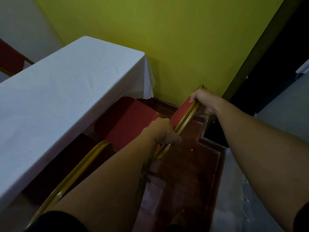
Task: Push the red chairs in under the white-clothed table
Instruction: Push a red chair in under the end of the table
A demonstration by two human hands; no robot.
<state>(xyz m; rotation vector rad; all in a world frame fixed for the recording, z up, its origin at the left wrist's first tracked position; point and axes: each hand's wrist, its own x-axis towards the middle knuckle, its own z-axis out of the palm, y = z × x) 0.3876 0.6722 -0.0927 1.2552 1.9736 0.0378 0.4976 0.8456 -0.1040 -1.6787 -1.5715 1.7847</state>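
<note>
A red chair (132, 121) with a gold metal frame stands at the near end of the white-clothed table (63, 91), its seat partly under the cloth's edge. My left hand (163, 131) grips the lower end of the chair's backrest top rail. My right hand (203, 102) grips the rail's upper end near the yellow wall. A second red chair (70, 166) with the same gold frame stands closer to me on the left, its seat mostly under the table.
A yellow wall (167, 39) rises just beyond the chair. A dark doorway (274, 67) opens on the right. Red-brown floor (189, 173) lies below my arms, pale floor (267, 164) to the right. Another red chair (10, 59) shows past the table at far left.
</note>
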